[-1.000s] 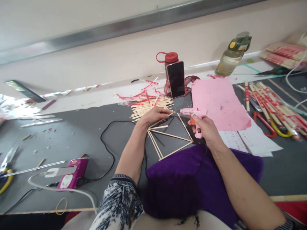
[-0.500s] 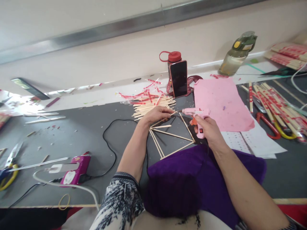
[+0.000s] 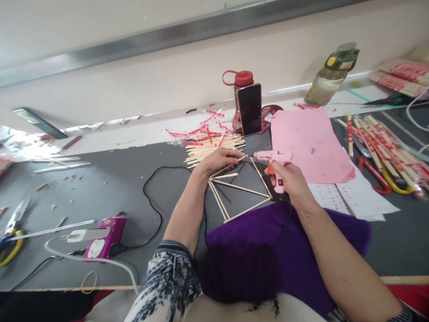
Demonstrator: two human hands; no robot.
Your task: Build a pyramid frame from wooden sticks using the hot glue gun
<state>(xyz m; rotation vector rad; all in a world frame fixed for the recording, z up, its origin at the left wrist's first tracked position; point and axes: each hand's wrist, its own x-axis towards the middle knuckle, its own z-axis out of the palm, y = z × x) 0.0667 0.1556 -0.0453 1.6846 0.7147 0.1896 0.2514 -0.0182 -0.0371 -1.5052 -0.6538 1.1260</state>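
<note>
My right hand [image 3: 291, 181] is closed around the handle of a pink hot glue gun [image 3: 275, 156], a finger at its orange trigger. The nozzle points left and meets the end of a thin wooden stick by my left fingertips. My left hand [image 3: 223, 160] pinches that stick, part of a frame of wooden sticks [image 3: 241, 188] joined at their ends. The frame stands over the grey table, its near corner by a purple cloth [image 3: 254, 241]. Whether glue is coming out is too small to tell.
Behind my left hand lies a pile of wooden sticks [image 3: 197, 154] with red wrappers. A phone [image 3: 250, 109] leans on a red-capped bottle [image 3: 244, 78]. Pink sheet [image 3: 308, 145], pliers [image 3: 372, 174] and wrapped chopsticks [image 3: 389, 147] lie right. A black cord runs left to a magenta power strip [image 3: 104, 237].
Hardly anything differs. Both hands, the glue gun and the stick frame keep their places, with only a slight shift of the whole view.
</note>
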